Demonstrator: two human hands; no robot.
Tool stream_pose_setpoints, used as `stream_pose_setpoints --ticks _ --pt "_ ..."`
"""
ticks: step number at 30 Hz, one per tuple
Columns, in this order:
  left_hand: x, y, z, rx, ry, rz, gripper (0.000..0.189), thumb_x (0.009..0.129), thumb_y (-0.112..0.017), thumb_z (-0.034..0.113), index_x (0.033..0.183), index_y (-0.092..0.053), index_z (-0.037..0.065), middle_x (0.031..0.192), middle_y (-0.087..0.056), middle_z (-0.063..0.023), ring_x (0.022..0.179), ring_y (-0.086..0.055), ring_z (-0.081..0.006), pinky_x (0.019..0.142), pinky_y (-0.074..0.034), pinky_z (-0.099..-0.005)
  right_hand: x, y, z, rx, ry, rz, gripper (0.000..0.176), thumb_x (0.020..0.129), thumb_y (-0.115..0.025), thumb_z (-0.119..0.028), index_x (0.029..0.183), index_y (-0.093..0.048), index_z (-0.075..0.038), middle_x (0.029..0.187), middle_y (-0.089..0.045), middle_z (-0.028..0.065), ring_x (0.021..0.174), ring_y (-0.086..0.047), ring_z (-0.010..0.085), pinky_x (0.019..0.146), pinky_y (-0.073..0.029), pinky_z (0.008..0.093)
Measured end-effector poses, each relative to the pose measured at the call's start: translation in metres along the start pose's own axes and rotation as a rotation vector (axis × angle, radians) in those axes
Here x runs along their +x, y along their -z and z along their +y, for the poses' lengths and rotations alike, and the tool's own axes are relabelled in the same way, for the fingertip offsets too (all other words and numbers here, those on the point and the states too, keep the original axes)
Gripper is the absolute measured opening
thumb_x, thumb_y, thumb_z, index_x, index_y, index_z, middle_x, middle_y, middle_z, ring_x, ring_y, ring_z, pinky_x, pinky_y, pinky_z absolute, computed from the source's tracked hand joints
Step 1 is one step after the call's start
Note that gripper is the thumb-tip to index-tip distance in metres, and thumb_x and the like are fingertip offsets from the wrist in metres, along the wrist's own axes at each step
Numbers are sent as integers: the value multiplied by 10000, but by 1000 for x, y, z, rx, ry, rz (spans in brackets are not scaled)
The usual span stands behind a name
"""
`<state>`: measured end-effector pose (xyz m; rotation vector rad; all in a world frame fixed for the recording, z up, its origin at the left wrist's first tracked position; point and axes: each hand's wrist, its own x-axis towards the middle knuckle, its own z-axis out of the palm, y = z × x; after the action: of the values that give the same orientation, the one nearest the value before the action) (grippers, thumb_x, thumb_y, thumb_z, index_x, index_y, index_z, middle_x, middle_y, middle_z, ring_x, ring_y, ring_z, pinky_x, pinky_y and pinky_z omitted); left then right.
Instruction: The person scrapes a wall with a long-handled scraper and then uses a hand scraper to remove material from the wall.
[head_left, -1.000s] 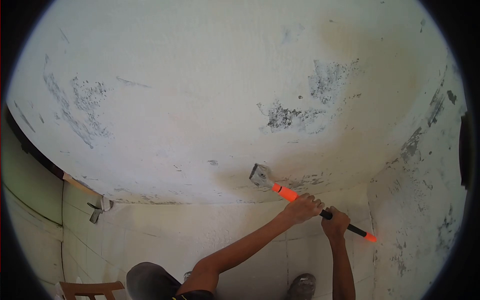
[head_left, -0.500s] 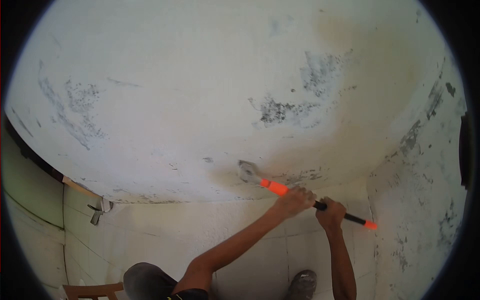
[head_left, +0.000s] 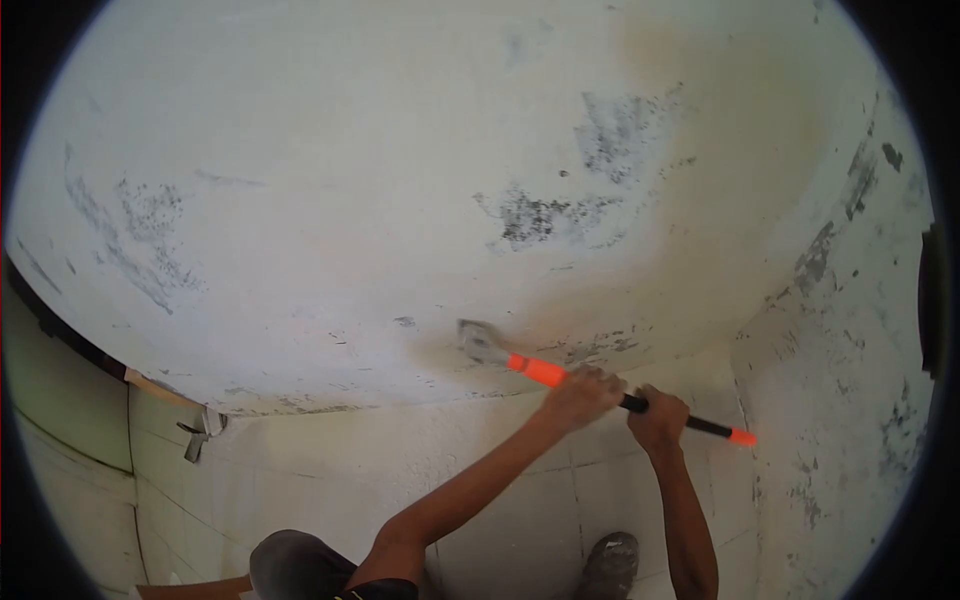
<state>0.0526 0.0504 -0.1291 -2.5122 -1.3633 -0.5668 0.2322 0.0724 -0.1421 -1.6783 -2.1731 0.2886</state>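
A long-handled scraper (head_left: 540, 371) with an orange and black handle slants across the lower middle of the head view. Its grey flat head (head_left: 482, 342) lies against the low part of the pale wall, over a brownish damp-looking patch. My left hand (head_left: 584, 398) is wrapped round the handle just behind the orange section. Close behind it, my right hand (head_left: 659, 418) grips the black part, and the orange handle end (head_left: 742, 438) sticks out to its right. Near the head, the wall (head_left: 330, 250) carries dark scuffs and flaked spots.
A second wall (head_left: 830, 400) with peeling marks meets this one at the right. Below is a pale tiled floor (head_left: 510, 515), with my shoe (head_left: 608, 568) on it. A small metal-looking piece (head_left: 194, 440) lies by the wall's left end. Something wooden (head_left: 195, 589) shows at bottom left.
The view has shifted slightly, so the wall marks sit further left. The scraper's head also appears a little further left and its handle end a little higher. Both hands keep their grip.
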Motion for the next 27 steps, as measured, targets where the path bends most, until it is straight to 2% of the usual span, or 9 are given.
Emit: stream_pose_setpoints --ticks 4,7,10,14,16,18,22,24,27 --pt "-11 18 -16 122 83 -44 125 831 -610 168 936 -634 104 815 -649 -8 811 -675 -197 743 -522 -331 10 2 -19 71 69 -28 91 728 -689 -155 814 -690 -126 688 -670 130 684 -666 364 639 -507 455" --pt "1 -2 -2 89 55 38 82 815 -635 190 875 -621 136 758 -619 19 759 -663 -168 667 -501 -321 -3 -3 6 -15 33 -14 85 731 -688 -162 808 -690 -125 690 -670 136 685 -665 368 646 -508 455" --pt "9 -10 11 56 -46 -63 86 817 -635 193 875 -619 132 761 -618 23 771 -663 -167 662 -500 -321 -17 3 22 27 -83 -49 83 738 -682 -167 808 -694 -124 695 -671 144 690 -666 370 651 -508 457" --pt "2 1 -3 51 -44 -42 98 821 -630 191 889 -625 120 763 -619 13 781 -664 -172 671 -504 -321 -8 -11 12 57 -15 2 77 750 -685 -176 806 -700 -126 689 -668 153 686 -665 372 648 -505 460" --pt "-6 5 -8 65 -34 -46 104 821 -629 188 897 -628 116 760 -620 8 781 -665 -172 674 -504 -320 -4 -14 -2 45 -4 -65 81 760 -687 -184 814 -706 -128 682 -664 157 681 -662 378 647 -505 461" --pt "-11 7 -7 152 -60 -118 112 828 -624 182 917 -632 116 767 -625 1 781 -665 -177 682 -505 -319 -10 -13 -3 48 -6 -72 75 759 -687 -185 805 -702 -127 676 -661 157 677 -660 380 643 -505 460" --pt "-4 -2 5 79 -85 -117 114 829 -625 177 924 -631 116 785 -634 1 780 -664 -181 682 -507 -316 -22 -14 14 90 -54 -56 76 756 -682 -177 804 -698 -121 672 -662 148 675 -664 373 637 -507 458" --pt "3 -1 7 71 -82 -216 111 828 -628 181 921 -632 122 796 -639 10 773 -661 -174 671 -504 -313 -18 -10 13 79 -50 -53 78 752 -684 -179 803 -695 -120 673 -663 144 674 -666 368 636 -508 457" --pt "-8 9 -5 22 23 -93 73 829 -610 138 893 -612 104 809 -639 -10 788 -668 -198 729 -519 -327 -8 -5 -10 53 -24 -50 83 747 -685 -182 802 -689 -119 677 -667 139 674 -669 361 638 -510 453"
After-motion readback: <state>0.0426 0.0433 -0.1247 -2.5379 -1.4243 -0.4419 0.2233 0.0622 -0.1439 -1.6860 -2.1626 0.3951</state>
